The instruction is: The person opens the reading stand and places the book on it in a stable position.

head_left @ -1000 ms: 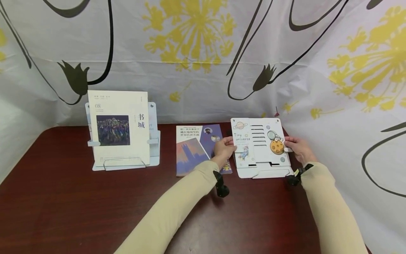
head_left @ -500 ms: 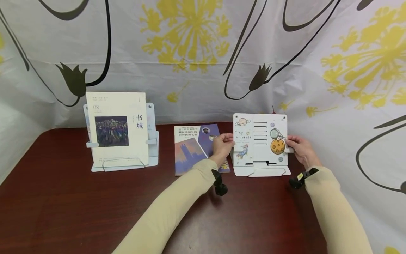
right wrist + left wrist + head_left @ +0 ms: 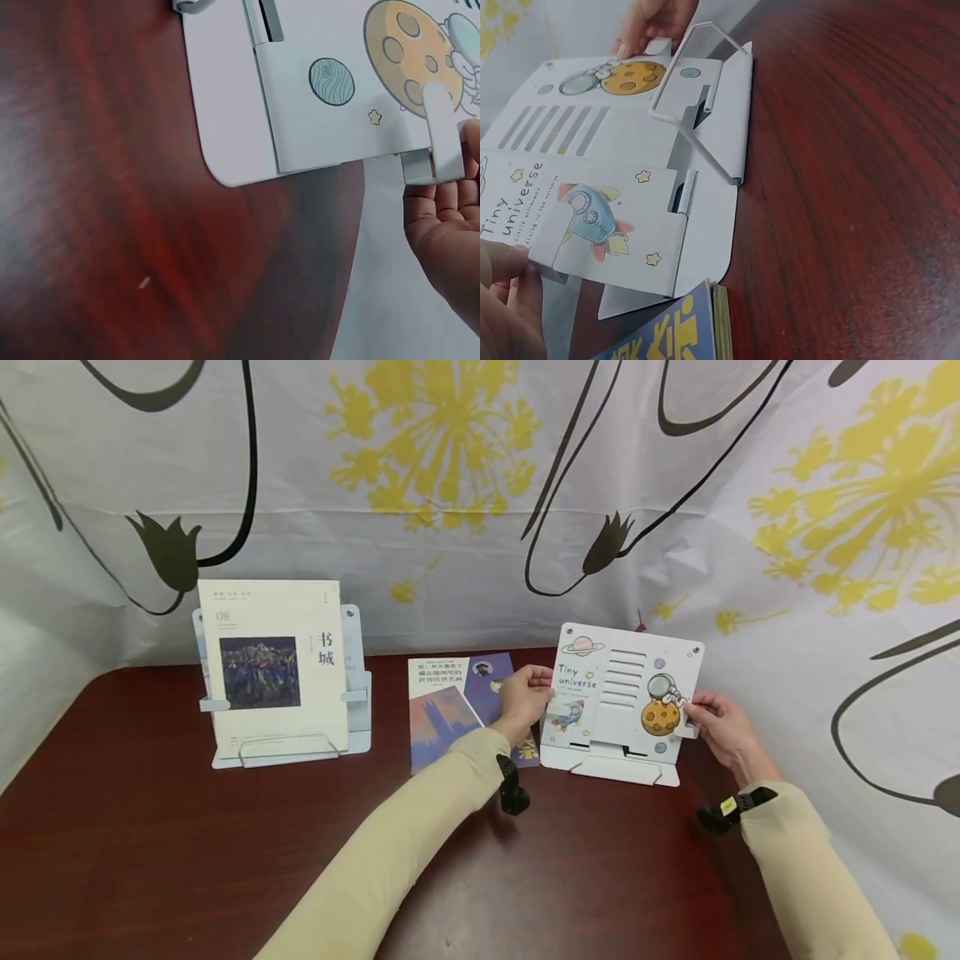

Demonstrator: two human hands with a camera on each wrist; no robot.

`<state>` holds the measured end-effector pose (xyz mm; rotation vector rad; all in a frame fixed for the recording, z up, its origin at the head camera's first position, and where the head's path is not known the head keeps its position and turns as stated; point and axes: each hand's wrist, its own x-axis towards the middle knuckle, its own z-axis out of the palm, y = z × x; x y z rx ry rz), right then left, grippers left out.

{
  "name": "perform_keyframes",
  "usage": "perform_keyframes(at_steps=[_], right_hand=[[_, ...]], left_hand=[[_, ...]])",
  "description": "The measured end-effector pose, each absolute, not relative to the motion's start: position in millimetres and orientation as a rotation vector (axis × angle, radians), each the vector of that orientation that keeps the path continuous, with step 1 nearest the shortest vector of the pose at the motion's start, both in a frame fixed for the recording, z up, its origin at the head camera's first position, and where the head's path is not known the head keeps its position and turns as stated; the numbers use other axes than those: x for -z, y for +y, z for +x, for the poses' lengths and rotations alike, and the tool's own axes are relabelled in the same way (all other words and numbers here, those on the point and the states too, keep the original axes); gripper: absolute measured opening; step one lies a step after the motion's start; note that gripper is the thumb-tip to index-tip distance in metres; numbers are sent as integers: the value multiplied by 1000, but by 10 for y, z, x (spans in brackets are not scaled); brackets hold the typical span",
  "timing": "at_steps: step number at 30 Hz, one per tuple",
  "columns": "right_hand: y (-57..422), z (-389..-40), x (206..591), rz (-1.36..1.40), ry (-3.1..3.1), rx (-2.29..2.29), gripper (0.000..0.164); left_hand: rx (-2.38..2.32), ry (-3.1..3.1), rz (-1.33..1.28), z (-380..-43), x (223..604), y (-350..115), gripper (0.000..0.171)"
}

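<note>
A white book stand [image 3: 622, 702] printed with "Tiny universe", a rocket and an astronaut on a yellow planet leans back near the right of the table, turned slightly askew. My left hand [image 3: 523, 700] grips its left edge by the side clip [image 3: 551, 238], thumb and fingers at the clip. The right hand [image 3: 726, 732] holds the opposite edge, its thumb in front beside the right clip [image 3: 442, 135] and the other fingers behind. A wire page holder [image 3: 694, 142] spans the stand's lower lip. Parts of the fingers are hidden behind the panel.
A purple and orange book [image 3: 442, 710] lies flat just left of the stand, partly under my left arm. Farther left, a cream book [image 3: 322, 693] stands on a pale blue book stand [image 3: 362, 718]. Patterned white cloth [image 3: 450, 585] hangs behind the dark red table [image 3: 187, 852].
The stand has turned clockwise, and its top right corner has moved rightward. My right hand has shifted right with it. The left hand keeps its hold on the left edge.
</note>
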<state>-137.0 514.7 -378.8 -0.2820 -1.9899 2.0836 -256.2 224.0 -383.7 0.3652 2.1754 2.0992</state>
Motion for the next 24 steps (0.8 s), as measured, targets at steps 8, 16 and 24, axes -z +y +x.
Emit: perform_keyframes(at_steps=[8, 16, 24], right_hand=[[5058, -1111, 3799, -260, -1949, -2086, 21], [4845, -882, 3860, -278, -1858, -1942, 23], [4648, -749, 3851, -368, -1769, -1816, 25]], left_hand=[[-2048, 2247, 466, -2560, 3775, 2251, 24], [-1938, 2298, 590, -2564, 3609, 2269, 25], [-2094, 2339, 839, -2578, 3168, 2376, 28]])
